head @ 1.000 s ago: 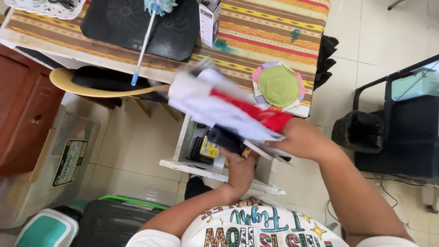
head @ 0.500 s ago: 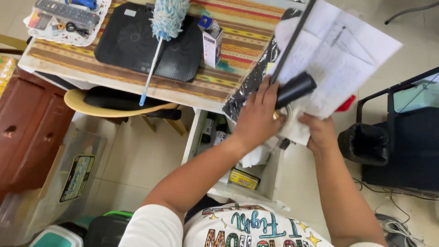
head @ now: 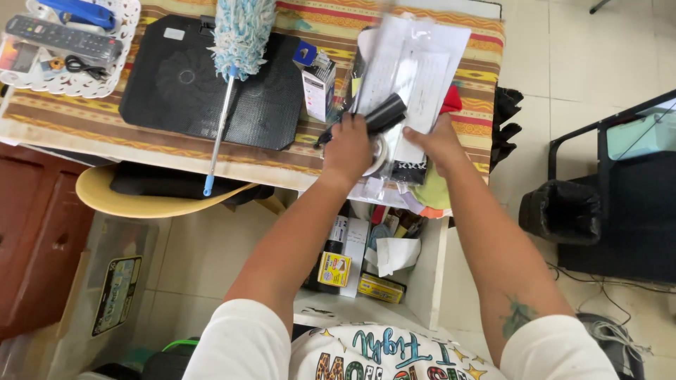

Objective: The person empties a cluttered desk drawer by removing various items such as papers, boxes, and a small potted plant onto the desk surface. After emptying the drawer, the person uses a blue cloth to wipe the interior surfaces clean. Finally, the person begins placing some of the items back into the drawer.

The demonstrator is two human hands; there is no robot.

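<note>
A person in a white printed shirt leaned over a table (head: pixel 211 165) covered with a striped cloth, both arms stretched toward a stack of papers (head: pixel 415 77) lying at the table's right end. The left hand (head: pixel 350 148) was closed around a black cylinder (head: pixel 384 114) held against the papers, its fingers curled tight on the lower end of the cylinder. The right hand (head: pixel 440 144) gripped the lower edge of the papers, fingers bent under the sheets and thumb on top. A bit of red cloth (head: pixel 451 100) showed just beside the papers on the right.

To the left of the hands, a small white and blue box (head: pixel 318 84) stood upright on the cloth, near a black mesh pad (head: pixel 176 91). A blue and white duster (head: pixel 236 42) lay across that pad, its long handle reaching past the table's front edge. At the far left corner, a white perforated tray (head: pixel 84 83) held a remote control (head: pixel 63 41) and other small items.

Below the table, between the person's arms, an open white compartment (head: pixel 429 281) held yellow boxes (head: pixel 334 269), crumpled paper and other clutter. A black bin (head: pixel 560 211) stood on the tiled floor to the right, well apart from the hands.
</note>
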